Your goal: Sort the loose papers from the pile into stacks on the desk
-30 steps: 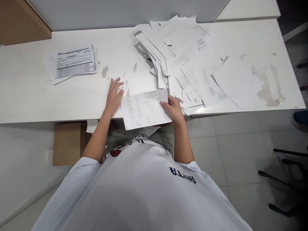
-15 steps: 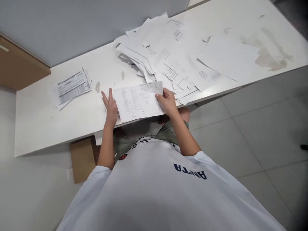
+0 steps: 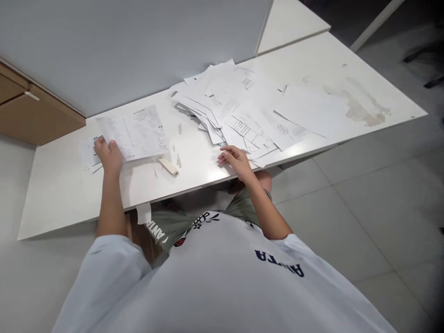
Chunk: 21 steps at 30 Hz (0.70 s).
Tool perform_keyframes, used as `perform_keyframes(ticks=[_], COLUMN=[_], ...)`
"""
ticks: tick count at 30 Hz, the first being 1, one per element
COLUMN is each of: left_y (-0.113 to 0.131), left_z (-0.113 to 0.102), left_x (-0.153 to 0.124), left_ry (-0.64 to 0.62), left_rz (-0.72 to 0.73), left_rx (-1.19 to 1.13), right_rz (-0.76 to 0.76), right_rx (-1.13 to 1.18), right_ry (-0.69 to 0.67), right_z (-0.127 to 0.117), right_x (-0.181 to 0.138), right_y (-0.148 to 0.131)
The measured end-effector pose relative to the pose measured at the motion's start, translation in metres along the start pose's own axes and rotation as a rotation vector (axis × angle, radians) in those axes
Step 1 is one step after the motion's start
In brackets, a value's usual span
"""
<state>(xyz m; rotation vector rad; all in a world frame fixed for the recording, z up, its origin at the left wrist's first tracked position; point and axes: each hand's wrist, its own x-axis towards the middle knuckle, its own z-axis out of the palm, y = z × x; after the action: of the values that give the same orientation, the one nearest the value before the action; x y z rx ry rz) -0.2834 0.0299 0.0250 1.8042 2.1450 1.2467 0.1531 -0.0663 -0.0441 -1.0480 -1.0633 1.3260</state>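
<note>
A printed sheet of paper (image 3: pixel 138 134) is pinched at its left end by my left hand (image 3: pixel 109 155), over the left part of the white desk. Under it, a small stack of papers (image 3: pixel 94 159) shows only in part. My right hand (image 3: pixel 237 162) hovers at the desk's front edge with its fingers loosely bent and apart, holding nothing. Just beyond it lies a messy heap of printed papers (image 3: pixel 239 108). Between the hands, a small cream-coloured bar-shaped object (image 3: pixel 168 165) rests on the desk, its kind unclear.
The white desk (image 3: pixel 194 171) runs along a grey partition (image 3: pixel 156 41). Brown cabinetry (image 3: pixel 41 111) stands at its left end. Brownish stains (image 3: pixel 367 111) mark the right part. Grey floor tiles (image 3: pixel 347 222) lie below.
My right hand has let go of the sheet. My left hand has carried it left, over the small stack. The cream-coloured object, hidden before, now shows on the desk.
</note>
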Motion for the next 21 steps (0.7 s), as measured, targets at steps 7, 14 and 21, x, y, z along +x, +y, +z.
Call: perform_keyframes(ticks=[7,14,21], left_y=[-0.055,-0.064,-0.086], left_z=[-0.023,-0.020,-0.009], left_x=[0.014,0.003,0.018], left_ry=[0.226,-0.210,-0.266], left_rz=[-0.239,0.335,0.321], left_rx=[0.329,0.445,0.439], right_rz=[0.048,0.077,0.048], right_rx=[-0.044,-0.039,-0.108], right_ry=[0.012,0.033,0.080], right_z=[0.008,0.011,0.015], right_x=[-0.005,-0.005,-0.005], right_y=[-0.004,-0.002,-0.002])
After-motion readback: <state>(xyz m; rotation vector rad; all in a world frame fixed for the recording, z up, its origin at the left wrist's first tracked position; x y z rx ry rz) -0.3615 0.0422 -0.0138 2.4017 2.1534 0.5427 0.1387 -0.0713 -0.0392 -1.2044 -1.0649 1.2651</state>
